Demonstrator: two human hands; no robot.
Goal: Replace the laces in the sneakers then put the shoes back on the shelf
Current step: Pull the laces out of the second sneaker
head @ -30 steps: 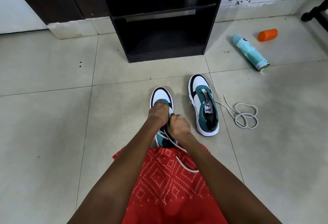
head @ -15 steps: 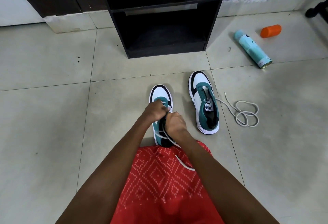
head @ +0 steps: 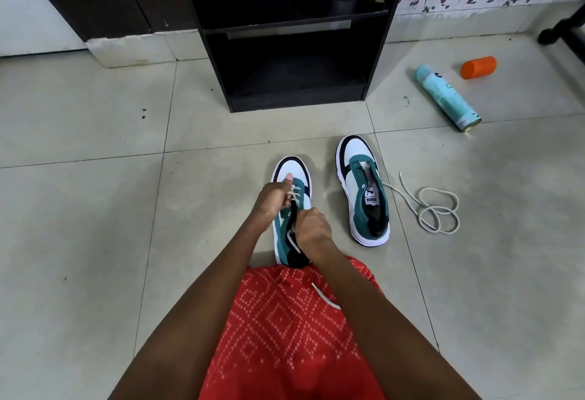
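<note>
Curling over the sneaker, both hands pinch its lace.

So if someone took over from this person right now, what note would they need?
Left hand: pinches the white lace at the front eyelets of the near sneaker.
Right hand: grips the same lace over the tongue; a free end trails onto the red garment.
Second sneaker: on the floor to the right, eyelets look unlaced, loose lace coiled beside it.
Black shelf: straight ahead, both shoes on the floor before it.
Done: only the first crossings on the near sneaker.
Left: finish it, lace the second, shelve both.
</note>
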